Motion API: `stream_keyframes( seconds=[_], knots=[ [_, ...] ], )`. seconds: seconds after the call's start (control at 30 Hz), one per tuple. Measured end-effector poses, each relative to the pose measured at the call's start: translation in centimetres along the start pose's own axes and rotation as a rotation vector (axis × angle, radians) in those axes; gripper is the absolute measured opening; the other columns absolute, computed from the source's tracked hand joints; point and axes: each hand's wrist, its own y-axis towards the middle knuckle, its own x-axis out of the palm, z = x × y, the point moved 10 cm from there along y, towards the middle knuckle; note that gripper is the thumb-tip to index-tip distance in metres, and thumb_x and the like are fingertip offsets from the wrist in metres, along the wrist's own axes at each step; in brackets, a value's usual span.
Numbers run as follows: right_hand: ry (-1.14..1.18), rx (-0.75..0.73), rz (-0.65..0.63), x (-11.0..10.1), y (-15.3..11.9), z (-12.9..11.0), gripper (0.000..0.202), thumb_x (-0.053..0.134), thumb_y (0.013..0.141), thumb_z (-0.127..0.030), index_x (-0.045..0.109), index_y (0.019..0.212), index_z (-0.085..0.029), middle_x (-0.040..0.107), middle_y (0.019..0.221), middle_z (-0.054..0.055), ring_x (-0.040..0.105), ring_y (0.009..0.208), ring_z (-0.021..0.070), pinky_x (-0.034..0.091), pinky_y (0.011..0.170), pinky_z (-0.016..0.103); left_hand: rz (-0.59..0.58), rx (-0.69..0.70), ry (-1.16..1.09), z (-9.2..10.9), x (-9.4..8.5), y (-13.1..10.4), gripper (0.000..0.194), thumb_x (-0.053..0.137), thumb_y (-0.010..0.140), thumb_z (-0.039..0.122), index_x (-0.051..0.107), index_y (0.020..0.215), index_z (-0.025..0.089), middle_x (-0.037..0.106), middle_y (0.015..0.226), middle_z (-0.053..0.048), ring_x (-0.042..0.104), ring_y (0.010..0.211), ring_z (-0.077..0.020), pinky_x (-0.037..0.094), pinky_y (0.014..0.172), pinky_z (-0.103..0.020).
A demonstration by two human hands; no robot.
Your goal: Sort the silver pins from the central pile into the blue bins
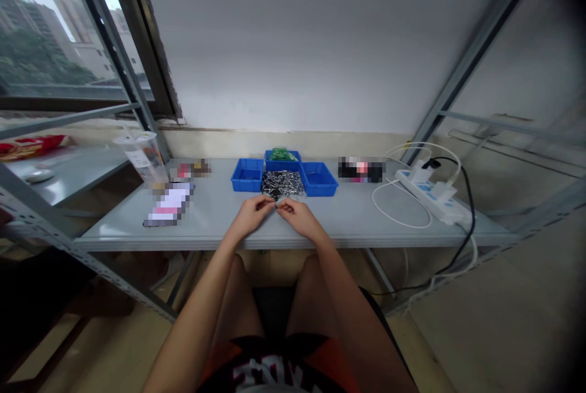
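Observation:
My left hand (253,213) and my right hand (295,215) meet over the front of the grey table, fingertips pinched close together. Whatever lies between the fingers is too small to name. Just beyond them is a pile of small shiny metal pieces (284,183). Blue bins flank the pile: a left bin (248,176) and a right bin (319,179). Behind it, another blue bin (282,165) holds green material (281,154).
A phone-like object (170,204) and a plastic cup (145,158) are at the left of the table (220,222). On the right are a blurred dark object (361,169), a white power strip (433,194) and looped cables. Metal posts frame both sides.

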Motion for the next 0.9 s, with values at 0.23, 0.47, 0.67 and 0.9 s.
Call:
stream_keyframes(
  seconds=[0.23,0.47,0.67,0.9],
  knots=[
    [0.014,0.004,-0.006,0.06,-0.05,0.00,0.010,0.053,0.083,-0.024,0.061,0.084,-0.018,0.066,0.083,0.002,0.059,0.075,0.0145,0.043,0.071,0.026,0.003,-0.007,0.000,0.05,-0.06,-0.09,0.025,0.052,0.083,0.034,0.065,0.090,0.014,0.068,0.087,-0.006,0.060,0.080,-0.0175,0.045,0.073,-0.026],
    [-0.004,-0.004,-0.021,0.17,-0.08,-0.23,0.010,0.053,0.084,-0.025,0.061,0.084,-0.019,0.067,0.085,0.003,0.060,0.077,0.0149,0.043,0.073,0.027,-0.002,0.008,0.013,0.41,-0.09,-0.12,0.025,0.052,0.084,0.034,0.066,0.091,0.015,0.069,0.088,-0.005,0.061,0.080,-0.0179,0.045,0.074,-0.028],
    [-0.013,-0.005,-0.020,0.10,-0.12,-0.40,0.011,0.053,0.084,-0.025,0.062,0.085,-0.018,0.067,0.084,0.003,0.059,0.077,0.0150,0.043,0.072,0.027,0.009,0.003,0.000,0.39,-0.11,-0.13,0.025,0.053,0.083,0.034,0.067,0.091,0.014,0.070,0.090,-0.006,0.062,0.082,-0.0180,0.047,0.076,-0.028],
    [-0.014,-0.011,-0.025,0.19,-0.04,-0.32,0.011,0.053,0.084,-0.024,0.062,0.085,-0.018,0.067,0.085,0.003,0.059,0.077,0.0149,0.043,0.072,0.027,0.007,-0.013,-0.008,-0.09,-0.09,-0.03,0.026,0.053,0.082,0.034,0.066,0.094,0.015,0.069,0.093,-0.007,0.062,0.085,-0.0191,0.047,0.079,-0.030]
  ],
)
